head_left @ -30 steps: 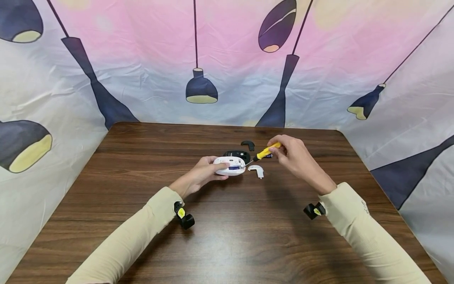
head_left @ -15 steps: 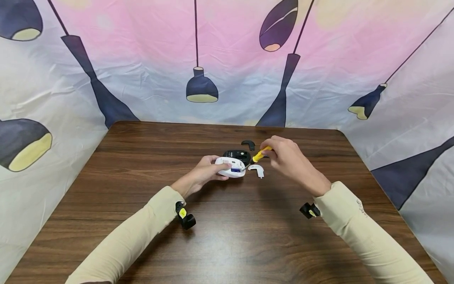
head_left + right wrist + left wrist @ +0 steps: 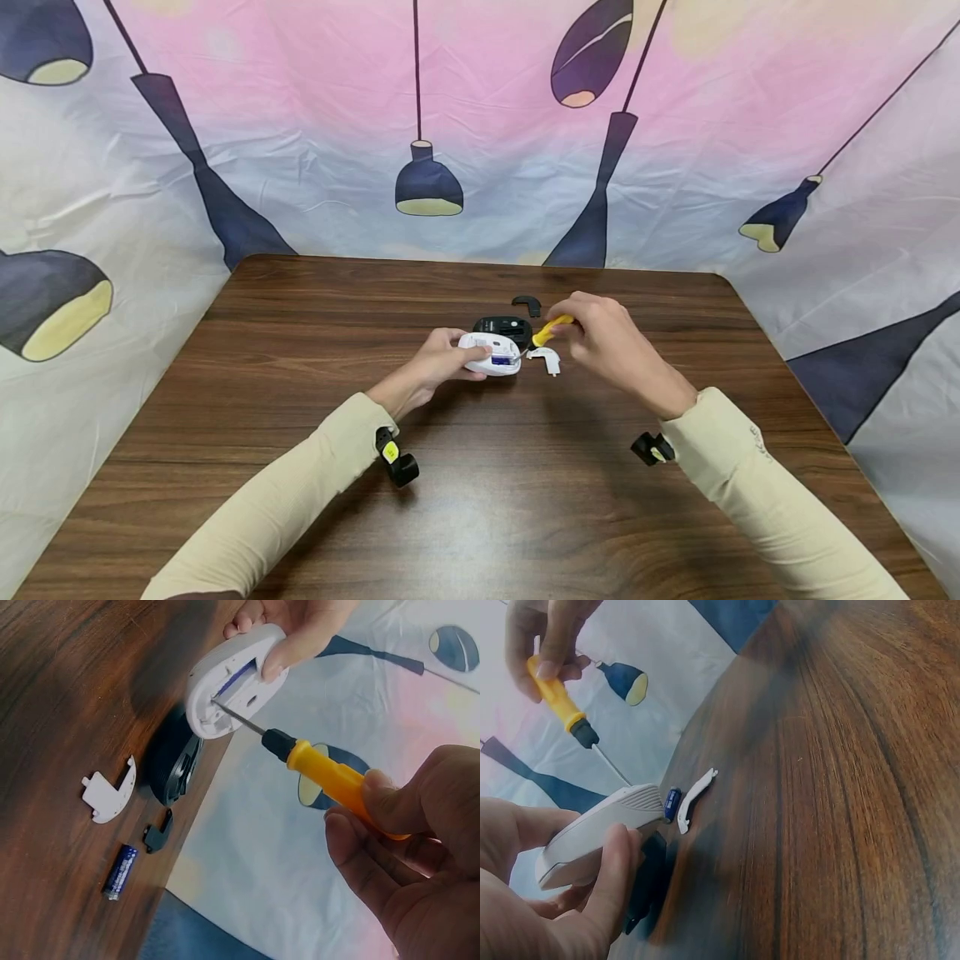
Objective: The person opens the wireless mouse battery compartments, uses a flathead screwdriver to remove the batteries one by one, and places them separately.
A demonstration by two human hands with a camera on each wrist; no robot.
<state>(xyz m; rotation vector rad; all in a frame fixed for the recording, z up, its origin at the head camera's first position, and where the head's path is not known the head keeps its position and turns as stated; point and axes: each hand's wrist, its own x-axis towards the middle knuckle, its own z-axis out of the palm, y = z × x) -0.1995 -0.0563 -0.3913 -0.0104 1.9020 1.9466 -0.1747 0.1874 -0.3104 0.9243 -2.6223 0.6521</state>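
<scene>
My left hand (image 3: 442, 362) grips a white computer mouse (image 3: 480, 342), its underside turned up. A blue battery (image 3: 237, 679) sits in the mouse's open compartment, and my left thumb presses on the underside beside it. My right hand (image 3: 603, 342) pinches the yellow handle of a screwdriver (image 3: 330, 776) between thumb and fingers. In the right wrist view the screwdriver's metal tip reaches into the compartment, at the battery's end. From the left wrist view the mouse (image 3: 604, 832) is seen side-on above the table, and its compartment is hidden.
On the table (image 3: 337, 500) behind the white mouse lies a black mouse (image 3: 504, 327). Near it are a black cover (image 3: 528, 302), a white cover (image 3: 546, 358) and a loose blue battery (image 3: 121, 871). A patterned cloth (image 3: 337, 167) hangs past the table's far edge.
My right hand has moved left and slightly down with the screwdriver, closer to the white mouse. My left hand keeps its hold, and the mouse has tilted slightly.
</scene>
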